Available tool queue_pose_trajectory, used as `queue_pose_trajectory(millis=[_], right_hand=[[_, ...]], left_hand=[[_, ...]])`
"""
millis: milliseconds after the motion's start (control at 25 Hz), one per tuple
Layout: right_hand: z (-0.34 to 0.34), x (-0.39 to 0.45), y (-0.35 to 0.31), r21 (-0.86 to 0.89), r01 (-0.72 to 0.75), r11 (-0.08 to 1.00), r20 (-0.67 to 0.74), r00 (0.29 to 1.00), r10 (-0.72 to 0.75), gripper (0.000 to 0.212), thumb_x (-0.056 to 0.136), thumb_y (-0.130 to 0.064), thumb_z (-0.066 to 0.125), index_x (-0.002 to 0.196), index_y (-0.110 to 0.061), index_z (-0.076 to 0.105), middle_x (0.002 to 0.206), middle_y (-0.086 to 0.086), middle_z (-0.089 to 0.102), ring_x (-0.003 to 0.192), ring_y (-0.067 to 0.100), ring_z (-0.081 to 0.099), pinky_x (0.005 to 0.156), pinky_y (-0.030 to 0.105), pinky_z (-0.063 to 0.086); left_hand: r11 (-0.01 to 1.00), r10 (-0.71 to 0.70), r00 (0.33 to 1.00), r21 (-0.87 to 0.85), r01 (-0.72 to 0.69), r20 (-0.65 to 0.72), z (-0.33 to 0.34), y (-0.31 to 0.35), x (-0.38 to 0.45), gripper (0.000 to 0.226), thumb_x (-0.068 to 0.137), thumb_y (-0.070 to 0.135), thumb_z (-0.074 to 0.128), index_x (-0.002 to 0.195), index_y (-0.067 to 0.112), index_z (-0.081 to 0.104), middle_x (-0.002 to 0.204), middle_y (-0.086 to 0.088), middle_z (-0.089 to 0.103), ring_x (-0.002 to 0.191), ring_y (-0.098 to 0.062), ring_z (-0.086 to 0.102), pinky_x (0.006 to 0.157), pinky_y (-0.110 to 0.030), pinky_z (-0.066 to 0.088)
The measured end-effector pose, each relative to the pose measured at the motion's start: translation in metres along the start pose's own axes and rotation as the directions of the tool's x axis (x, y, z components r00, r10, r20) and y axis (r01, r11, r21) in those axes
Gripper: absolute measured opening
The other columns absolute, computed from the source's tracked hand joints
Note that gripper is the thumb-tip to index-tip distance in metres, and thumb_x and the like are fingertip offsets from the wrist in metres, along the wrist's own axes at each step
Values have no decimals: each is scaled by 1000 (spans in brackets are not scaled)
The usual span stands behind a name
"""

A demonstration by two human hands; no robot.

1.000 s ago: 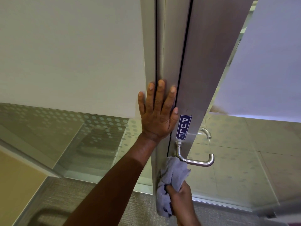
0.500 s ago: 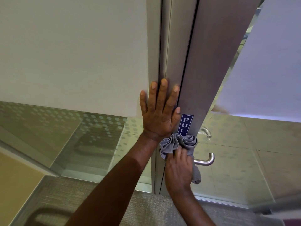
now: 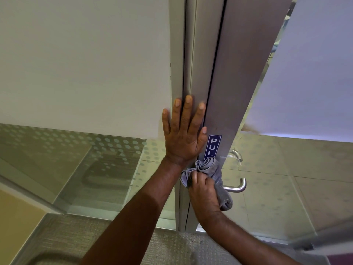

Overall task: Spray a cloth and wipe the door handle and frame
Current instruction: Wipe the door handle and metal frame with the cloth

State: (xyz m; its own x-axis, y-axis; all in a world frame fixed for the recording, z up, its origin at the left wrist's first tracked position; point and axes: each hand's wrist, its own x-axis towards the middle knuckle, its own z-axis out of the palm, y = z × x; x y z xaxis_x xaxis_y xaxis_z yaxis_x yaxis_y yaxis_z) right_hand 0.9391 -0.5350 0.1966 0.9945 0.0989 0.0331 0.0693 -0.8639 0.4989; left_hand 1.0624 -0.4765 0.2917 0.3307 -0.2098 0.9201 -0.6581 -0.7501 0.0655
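- The right hand (image 3: pixel 205 196), fingers clamped on the bunched grey cloth (image 3: pixel 212 174), has climbed from below the handle (image 3: pixel 236 186) and now rubs the frame (image 3: pixel 233 92) at the handle's base.
- Wiping is likely underway; the lever's outer end looks untouched.
- The left hand (image 3: pixel 184 136), fingers spread flat, holds nothing and braces the smooth brushed-metal frame beside the blue PULL label (image 3: pixel 214 145).
- The handle is a curved, polished steel tube.

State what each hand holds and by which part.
The right hand has its grip on the grey cloth, bunched around its middle, pressed to the door frame. The left hand holds nothing; it lies flat on the frame.
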Motion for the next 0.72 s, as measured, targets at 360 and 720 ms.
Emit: queue_pose_trajectory(millis=[360, 720], right_hand=[[-38, -6, 47, 94, 153, 984, 52, 986, -158, 43, 102, -14, 48, 144, -4, 47, 136, 16, 43, 121, 34, 44, 95, 43, 48], [-23, -7, 17, -372, 268, 889, 123, 963, -239, 35, 99, -25, 47, 123, -2, 58, 117, 21, 56, 108, 30, 52, 87, 35, 50]], left_hand=[[1000, -5, 1000, 22, 5, -15, 1, 0, 0, 67, 108, 42, 30, 165, 28, -1, 174, 2, -15, 162, -23, -8, 130, -52, 1], [1000, -2, 1000, 13, 2, -23, 2, -1, 1, 66, 107, 42, 31, 166, 28, 3, 174, 2, -14, 162, -22, -7, 131, -52, 2]])
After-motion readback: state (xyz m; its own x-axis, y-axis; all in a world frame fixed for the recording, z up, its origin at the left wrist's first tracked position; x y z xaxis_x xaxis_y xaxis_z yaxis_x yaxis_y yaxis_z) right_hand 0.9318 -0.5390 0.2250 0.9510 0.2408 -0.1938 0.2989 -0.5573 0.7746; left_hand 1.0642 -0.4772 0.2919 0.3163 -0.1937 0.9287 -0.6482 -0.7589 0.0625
